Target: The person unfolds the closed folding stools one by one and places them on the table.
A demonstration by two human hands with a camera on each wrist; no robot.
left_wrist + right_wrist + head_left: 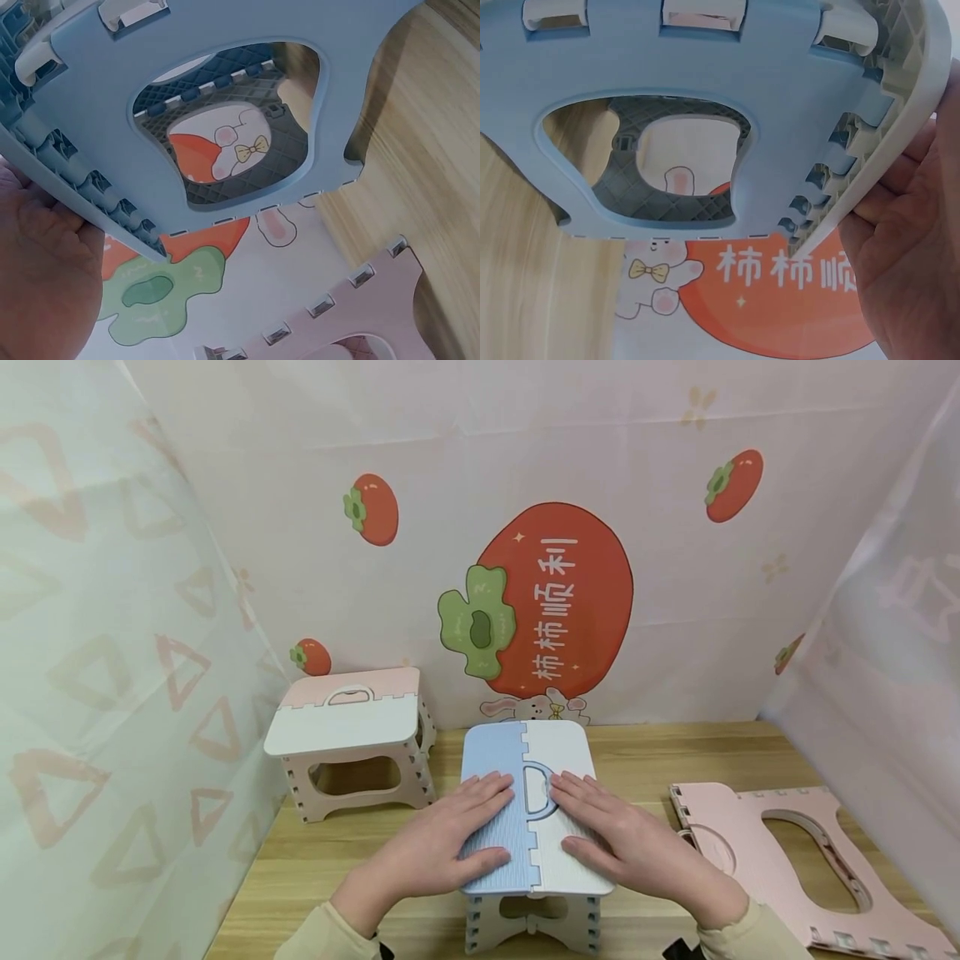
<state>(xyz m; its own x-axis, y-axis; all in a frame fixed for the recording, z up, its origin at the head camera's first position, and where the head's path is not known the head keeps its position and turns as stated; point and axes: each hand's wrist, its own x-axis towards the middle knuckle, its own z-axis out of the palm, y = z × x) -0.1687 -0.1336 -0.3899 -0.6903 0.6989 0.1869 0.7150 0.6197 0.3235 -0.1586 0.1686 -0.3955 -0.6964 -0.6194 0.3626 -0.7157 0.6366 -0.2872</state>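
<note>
A blue-and-white folding stool stands unfolded on the wooden table in the head view, its looped handle lying along the middle of the seat. My left hand rests flat on the blue half, fingers straight. On the white half lies my right hand, its fingertips right at the handle. Both wrist views look under the seat at the stool's light blue legs, with an oval opening in them. The left palm and the right palm show beside the seat's edges.
To the left stands an unfolded pink-and-white stool. A pink stool lies folded flat at the right of the wooden table. Printed cloth with persimmons walls in the back and both sides.
</note>
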